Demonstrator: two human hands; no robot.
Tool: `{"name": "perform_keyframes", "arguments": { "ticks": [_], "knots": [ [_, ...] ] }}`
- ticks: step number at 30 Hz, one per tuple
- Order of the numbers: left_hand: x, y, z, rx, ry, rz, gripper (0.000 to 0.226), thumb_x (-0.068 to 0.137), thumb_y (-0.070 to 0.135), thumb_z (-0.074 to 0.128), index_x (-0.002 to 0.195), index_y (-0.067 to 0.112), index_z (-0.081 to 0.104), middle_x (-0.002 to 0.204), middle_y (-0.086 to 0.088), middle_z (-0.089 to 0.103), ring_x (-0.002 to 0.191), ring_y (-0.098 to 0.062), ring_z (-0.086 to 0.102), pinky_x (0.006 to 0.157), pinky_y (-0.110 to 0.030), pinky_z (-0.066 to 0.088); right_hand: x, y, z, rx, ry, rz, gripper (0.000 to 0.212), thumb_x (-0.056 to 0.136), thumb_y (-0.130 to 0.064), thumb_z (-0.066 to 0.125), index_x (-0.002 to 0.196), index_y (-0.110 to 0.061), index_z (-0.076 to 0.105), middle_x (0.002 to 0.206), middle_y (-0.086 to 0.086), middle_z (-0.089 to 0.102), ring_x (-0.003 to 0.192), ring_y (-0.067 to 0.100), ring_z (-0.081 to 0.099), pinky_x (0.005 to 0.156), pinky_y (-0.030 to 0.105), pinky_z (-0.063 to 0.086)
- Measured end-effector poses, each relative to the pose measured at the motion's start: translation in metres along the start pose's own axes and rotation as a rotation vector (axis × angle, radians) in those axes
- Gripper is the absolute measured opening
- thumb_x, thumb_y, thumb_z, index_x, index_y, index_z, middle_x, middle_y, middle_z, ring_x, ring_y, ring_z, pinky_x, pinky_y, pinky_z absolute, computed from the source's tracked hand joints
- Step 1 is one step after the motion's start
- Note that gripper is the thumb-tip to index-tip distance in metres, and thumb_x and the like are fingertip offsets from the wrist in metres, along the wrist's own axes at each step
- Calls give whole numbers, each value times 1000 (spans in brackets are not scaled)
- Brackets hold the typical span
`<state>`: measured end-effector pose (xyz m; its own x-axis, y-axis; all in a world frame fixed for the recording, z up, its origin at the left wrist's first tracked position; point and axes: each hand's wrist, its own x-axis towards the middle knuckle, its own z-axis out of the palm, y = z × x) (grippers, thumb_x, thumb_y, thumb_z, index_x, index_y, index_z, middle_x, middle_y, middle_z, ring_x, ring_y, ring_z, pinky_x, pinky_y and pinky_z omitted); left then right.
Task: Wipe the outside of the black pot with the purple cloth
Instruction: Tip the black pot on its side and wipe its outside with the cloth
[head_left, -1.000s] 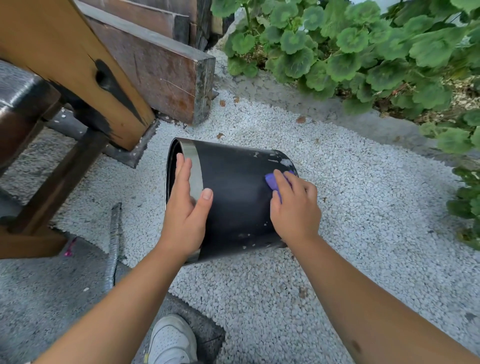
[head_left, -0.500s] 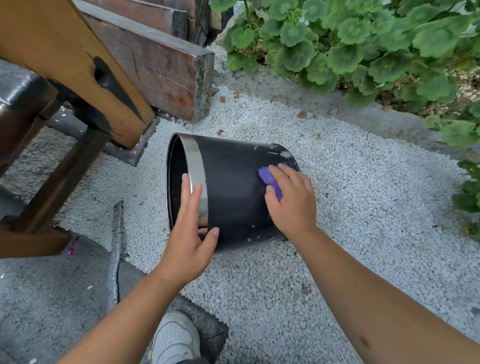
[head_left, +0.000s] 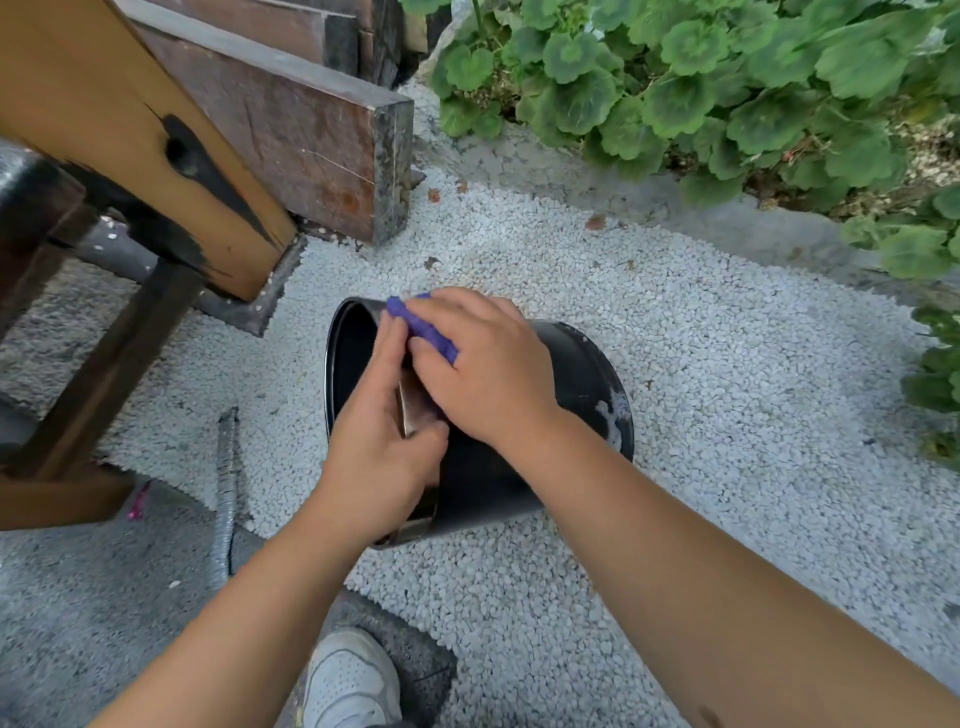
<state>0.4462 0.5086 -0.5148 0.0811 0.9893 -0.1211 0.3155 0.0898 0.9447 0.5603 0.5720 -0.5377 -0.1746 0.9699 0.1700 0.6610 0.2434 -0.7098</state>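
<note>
- The black pot (head_left: 571, 384) lies on its side on the white gravel (head_left: 727, 415), its open mouth turned to the left and its base to the right, near a slanted wooden beam (head_left: 130, 135).
- The left hand (head_left: 379, 431) wraps the pot's rim, thumb on the outer wall and fingers laid over the metal band (head_left: 408, 410); it looks like the steadying grip.
- The right hand (head_left: 483, 369) curls round the purple cloth (head_left: 423, 327) and presses it on the upper wall close to the rim.
- Judging by how it rests, the pot seems light, stiff and smooth-walled, so it would likely roll on loose gravel; the rim band is the natural place to hold it.
- The cloth looks small and soft, bunched up, and should follow the curve easily.
- Pale smears show on the wall near the base (head_left: 615, 415), so wiping appears unfinished there.
- Most of the cloth hides under the right hand, and the hands blur slightly.
- The pot's underside and far wall cannot be seen; the inside is dark and unreadable.
- A white shoe (head_left: 353, 675) sits at the lower edge, partly cut off, and green plants (head_left: 727, 78) fill the upper right.
</note>
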Motion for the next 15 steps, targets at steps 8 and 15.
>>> {"name": "perform_keyframes", "arguments": {
  "ticks": [8,15],
  "knots": [
    [-13,-12,-3,507,102,75,90,84,61,41,157,17,11,163,9,-3,152,-14,-15,119,-24,-4,3,70,0,-140,-144,196,39,85,-40,42,118,-37,63,124,-12,60,109,27,53,89,34,46],
    [-2,-9,9,533,181,51,84,86,62,36,153,11,31,161,3,26,147,0,1,115,-29,11,-10,128,-26,-170,-75,373,32,89,-21,51,116,-26,68,120,-3,63,107,28,57,92,33,44]
  ]
}}
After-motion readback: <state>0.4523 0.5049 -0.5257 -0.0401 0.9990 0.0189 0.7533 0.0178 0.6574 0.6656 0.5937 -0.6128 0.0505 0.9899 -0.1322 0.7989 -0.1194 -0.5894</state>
